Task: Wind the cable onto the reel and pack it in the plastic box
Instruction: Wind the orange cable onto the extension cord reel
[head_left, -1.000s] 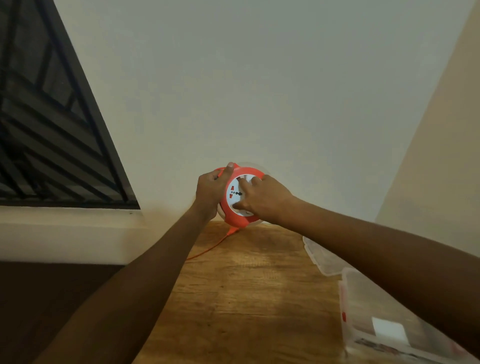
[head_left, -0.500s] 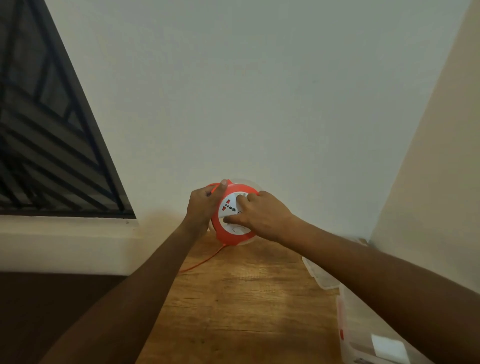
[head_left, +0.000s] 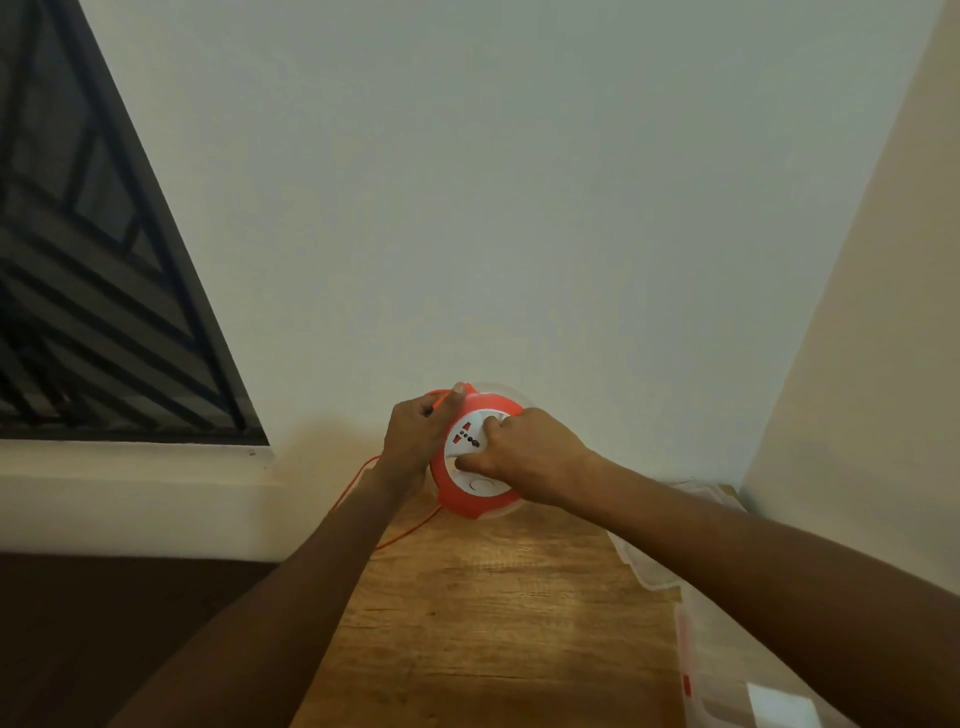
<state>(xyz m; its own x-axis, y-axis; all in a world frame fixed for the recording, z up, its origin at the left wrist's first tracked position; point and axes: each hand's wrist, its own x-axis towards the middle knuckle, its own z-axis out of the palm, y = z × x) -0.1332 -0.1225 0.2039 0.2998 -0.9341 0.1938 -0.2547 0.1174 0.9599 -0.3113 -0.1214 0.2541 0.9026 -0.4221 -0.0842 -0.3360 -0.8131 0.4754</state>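
left hand (head_left: 415, 441) clamps the reel (head_left: 475, 488), right hand (head_left: 524, 457) has cranked its white face round again, loose cable (head_left: 400, 535) shortening.

The reel (head_left: 475, 486) is held up over the far end of the table (head_left: 467, 623), close to the wall (head_left: 519, 208) behind it. The left hand (head_left: 415, 441) is on its left edge, the right hand (head_left: 524, 457) on its face. The cable (head_left: 410, 530) hangs from the reel's left side down to the table. The plastic box (head_left: 727, 691) sits at the table's right edge, its lid (head_left: 644, 566) just behind it. A window (head_left: 93, 286) lies far left.
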